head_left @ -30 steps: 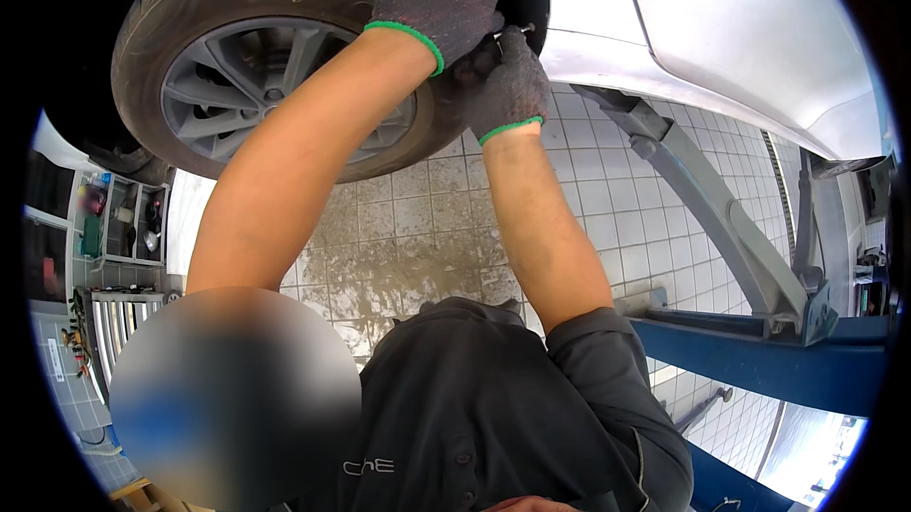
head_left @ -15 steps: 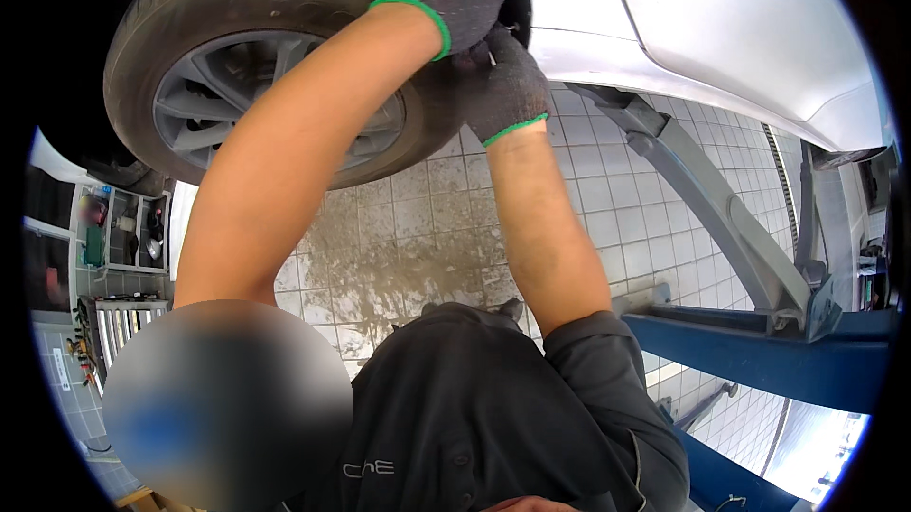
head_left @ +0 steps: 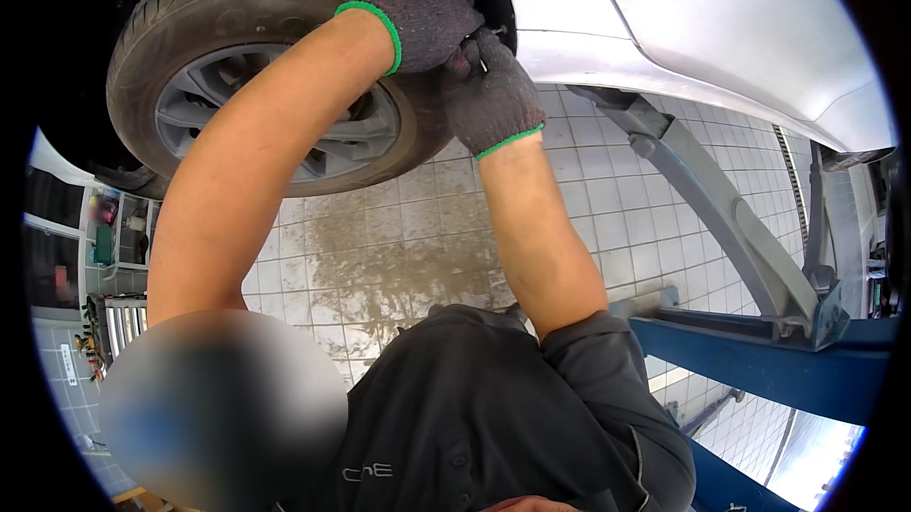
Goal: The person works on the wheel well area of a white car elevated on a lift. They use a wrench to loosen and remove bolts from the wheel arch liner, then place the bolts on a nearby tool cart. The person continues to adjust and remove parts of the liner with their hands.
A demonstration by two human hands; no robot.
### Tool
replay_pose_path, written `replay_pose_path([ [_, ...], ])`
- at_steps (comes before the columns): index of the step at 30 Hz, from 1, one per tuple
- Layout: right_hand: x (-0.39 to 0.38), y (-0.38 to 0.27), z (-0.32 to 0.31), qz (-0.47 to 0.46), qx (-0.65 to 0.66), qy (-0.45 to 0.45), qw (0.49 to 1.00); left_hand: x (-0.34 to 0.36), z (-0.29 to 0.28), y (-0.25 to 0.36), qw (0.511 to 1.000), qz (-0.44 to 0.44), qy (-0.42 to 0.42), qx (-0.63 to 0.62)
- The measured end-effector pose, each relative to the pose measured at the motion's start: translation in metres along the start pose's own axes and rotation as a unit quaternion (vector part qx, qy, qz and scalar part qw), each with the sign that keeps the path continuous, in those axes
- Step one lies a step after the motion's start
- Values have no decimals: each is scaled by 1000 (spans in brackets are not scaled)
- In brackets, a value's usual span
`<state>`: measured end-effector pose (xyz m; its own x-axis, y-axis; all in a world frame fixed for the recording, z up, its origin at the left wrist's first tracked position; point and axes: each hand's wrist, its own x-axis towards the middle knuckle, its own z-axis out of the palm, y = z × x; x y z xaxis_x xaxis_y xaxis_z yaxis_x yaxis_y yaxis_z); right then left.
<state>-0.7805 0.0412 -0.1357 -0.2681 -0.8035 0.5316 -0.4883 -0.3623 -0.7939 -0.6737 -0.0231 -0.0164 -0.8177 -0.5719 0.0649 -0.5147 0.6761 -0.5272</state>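
Observation:
Both my hands wear dark knit gloves with green cuffs and meet at the edge of the black wheel arch (head_left: 501, 0), behind a tire (head_left: 180, 28) on a grey spoked rim (head_left: 195, 85). My left hand (head_left: 418, 17) reaches across the tire's upper right side, its fingers curled down toward the other hand. Just below and right of it, my right hand (head_left: 493, 94) is closed, thumb and fingers drawn together and pointing up. A small dark piece shows at its fingertips, too small to name. The left fingertips are partly hidden.
A silver car body panel (head_left: 569, 47) rises right of my hands. Below it, a grey lift arm (head_left: 712, 199) slants down to a blue beam (head_left: 759, 360). Wet, dirty marks cover the floor tiles (head_left: 399, 246). Shelves (head_left: 128, 227) stand at the left.
Both hands have shifted slightly left in the picture, the left one also a little lower. They stay close together at the wheel arch edge. The wheel appears nearly unmoved.

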Motion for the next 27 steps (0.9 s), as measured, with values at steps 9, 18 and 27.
replay_pose_path([
  [9,-8,0,-9,298,526,-10,797,-2,-11,7,993,49,90,60],
  [18,-11,35,30,52,144,124,980,5,-25,-2,994,81,20,65],
  [27,-1,40,69,-15,67,263,963,1,-32,-3,997,51,39,-39],
])
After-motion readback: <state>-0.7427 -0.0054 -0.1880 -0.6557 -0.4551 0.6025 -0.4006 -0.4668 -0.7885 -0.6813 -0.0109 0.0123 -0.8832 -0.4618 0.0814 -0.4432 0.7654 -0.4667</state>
